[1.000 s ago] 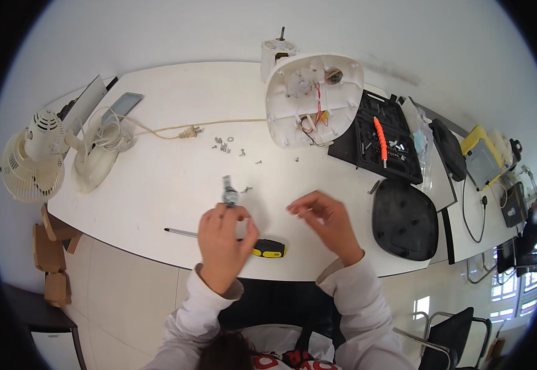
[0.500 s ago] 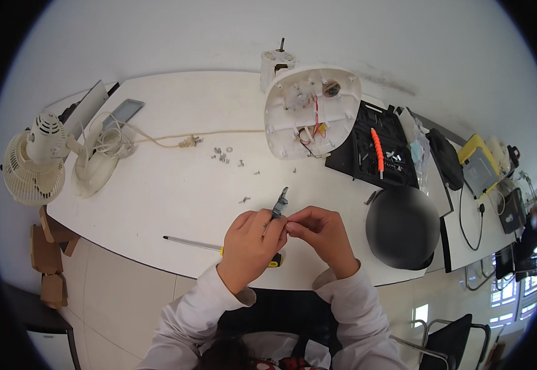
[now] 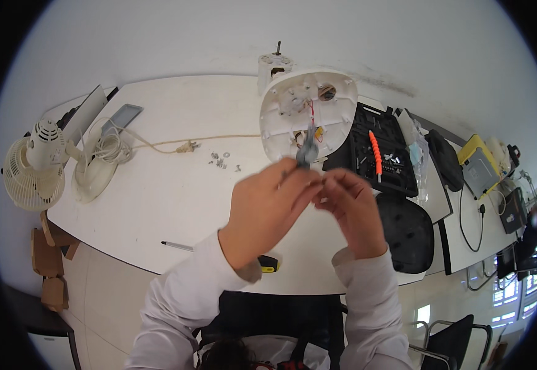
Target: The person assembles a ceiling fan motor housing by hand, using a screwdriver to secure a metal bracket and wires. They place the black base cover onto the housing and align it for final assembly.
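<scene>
My left hand (image 3: 268, 206) is closed around a narrow grey metal-looking part (image 3: 308, 150), whose upper end sticks out past the fingers. Close beside it, my right hand (image 3: 355, 209) has its thumb and forefinger pinched together at the lower side of the part; what they grip is hidden. Just beyond the hands, an upturned white plastic housing (image 3: 336, 117) shows red and yellow wiring inside. Under my left forearm lies a screwdriver with a yellow-and-black handle (image 3: 270, 264), its shaft partly covered. Several small screws (image 3: 220, 163) lie left of the hands.
A white motor (image 3: 273, 68) with an upright shaft stands behind the housing. To the right are an open black tool case (image 3: 384, 148) holding an orange flexible shaft (image 3: 376, 154), and a black rounded panel (image 3: 407, 234). A white fan (image 3: 37, 160) and corded plug (image 3: 187, 147) are at left.
Both hands have moved away from me and to the right, carrying the grey part until it overlaps the white housing in view. The right hand's fingers have shifted around their pinch.
</scene>
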{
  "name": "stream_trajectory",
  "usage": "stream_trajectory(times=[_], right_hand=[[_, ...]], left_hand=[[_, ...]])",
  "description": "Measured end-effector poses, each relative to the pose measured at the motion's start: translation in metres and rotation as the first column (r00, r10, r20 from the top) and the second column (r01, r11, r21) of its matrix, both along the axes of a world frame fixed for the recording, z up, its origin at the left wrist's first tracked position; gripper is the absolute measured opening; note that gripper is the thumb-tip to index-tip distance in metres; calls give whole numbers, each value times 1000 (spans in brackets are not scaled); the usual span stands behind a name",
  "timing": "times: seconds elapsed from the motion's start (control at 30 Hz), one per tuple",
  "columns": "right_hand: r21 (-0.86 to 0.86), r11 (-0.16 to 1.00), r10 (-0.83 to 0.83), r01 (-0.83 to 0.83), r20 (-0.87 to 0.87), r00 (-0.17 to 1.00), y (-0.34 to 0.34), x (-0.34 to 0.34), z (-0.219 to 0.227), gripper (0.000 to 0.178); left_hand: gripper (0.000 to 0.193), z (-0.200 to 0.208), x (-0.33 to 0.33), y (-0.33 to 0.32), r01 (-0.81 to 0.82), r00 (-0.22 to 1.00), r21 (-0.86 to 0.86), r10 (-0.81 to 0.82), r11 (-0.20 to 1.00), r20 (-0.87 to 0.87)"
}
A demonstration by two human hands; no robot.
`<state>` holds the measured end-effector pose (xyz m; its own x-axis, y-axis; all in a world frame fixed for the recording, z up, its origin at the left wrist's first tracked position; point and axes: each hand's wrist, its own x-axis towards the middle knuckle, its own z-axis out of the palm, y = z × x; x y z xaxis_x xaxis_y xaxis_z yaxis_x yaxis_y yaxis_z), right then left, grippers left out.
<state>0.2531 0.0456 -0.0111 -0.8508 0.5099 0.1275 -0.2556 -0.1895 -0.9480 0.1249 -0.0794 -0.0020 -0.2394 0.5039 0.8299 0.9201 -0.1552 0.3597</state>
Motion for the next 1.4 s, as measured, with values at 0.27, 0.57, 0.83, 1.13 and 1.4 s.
stream_trajectory(times=[0.27, 0.57, 0.83, 1.13, 1.4], right_hand=[[291, 849, -395, 441, -203, 896, 49, -49, 59, 21], [378, 711, -589, 593, -141, 796, 110, -88, 28, 27], [371, 704, -598, 605, -148, 787, 118, -95, 19, 22], [346, 681, -628, 645, -178, 758, 114, -103, 15, 23], [368, 687, -626, 626, -136, 768, 109, -104, 19, 24]], left_hand=[[11, 53, -26, 45, 33, 953, 159, -79, 987, 294], [27, 18, -23, 91, 71, 956, -89, -43, 993, 289], [55, -2, -27, 113, 58, 953, -211, 9, 976, 302], [74, -4, -26, 119, 291, 825, -146, -171, 946, 539], [83, -17, -30, 128, 293, 835, -102, -202, 951, 512]])
